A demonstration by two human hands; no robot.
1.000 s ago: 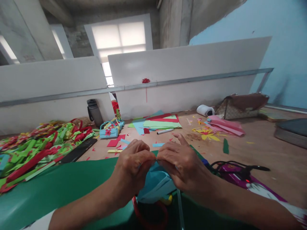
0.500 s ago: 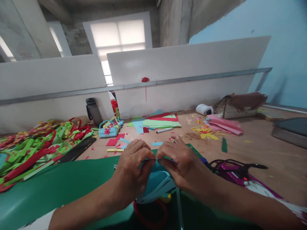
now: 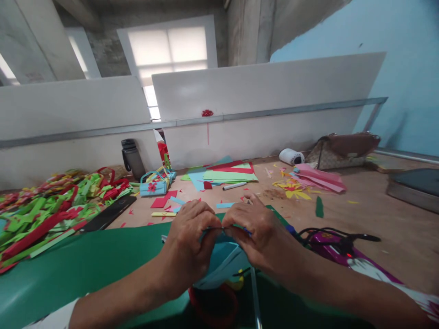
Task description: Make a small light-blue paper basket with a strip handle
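Both my hands meet in the middle, over the green sheet [image 3: 113,256]. My left hand [image 3: 194,244] is closed, its thumb and forefinger pinching the upper edge of a folded light-blue paper piece [image 3: 224,267]. From the other side my right hand [image 3: 255,233] pinches the same edge, the fingertips of both hands nearly touching. The paper hangs below the fingers and looks like an open, box-like form; its back is hidden by my hands. Beneath it are a red loop [image 3: 233,301], perhaps scissor handles, and a small yellow piece [image 3: 236,284].
Green and red paper strips [image 3: 44,214] pile up at left beside a black phone [image 3: 109,214]. A small blue paper bag [image 3: 153,187] stands near a dark bottle [image 3: 133,160]. Coloured sheets [image 3: 229,174] and a marker [image 3: 234,186] lie behind my hands; a cabled purple device [image 3: 329,249] lies right.
Both hands keep their pinch on the blue paper, almost unmoved. The lower part of the paper has tilted slightly, and a thin dark piece shows beside it. The view has shifted a little.
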